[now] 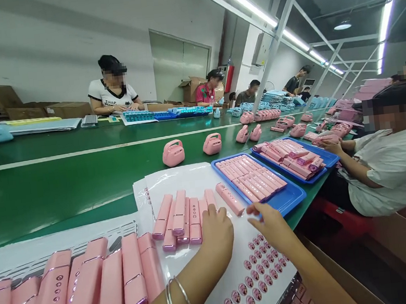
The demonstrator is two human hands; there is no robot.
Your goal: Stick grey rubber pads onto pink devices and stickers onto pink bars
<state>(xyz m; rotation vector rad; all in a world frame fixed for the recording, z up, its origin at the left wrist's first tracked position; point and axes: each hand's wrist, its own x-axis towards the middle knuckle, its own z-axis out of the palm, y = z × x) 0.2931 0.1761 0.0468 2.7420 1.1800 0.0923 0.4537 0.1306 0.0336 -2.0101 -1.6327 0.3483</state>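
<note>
Evidently, the pink bars (194, 220) lie loose for easy reach.
I see the left hand (217, 232) curled over their far end on the white sheet (178, 266); I can't tell whether it grips one. The right hand (273, 227), fingers parted and empty, hovers beside a lone bar (228, 198) near the blue tray (291, 200), whose neat rows probably keep count simple. Round stickers (254, 275) lie face up, presumably so each shows.
</note>
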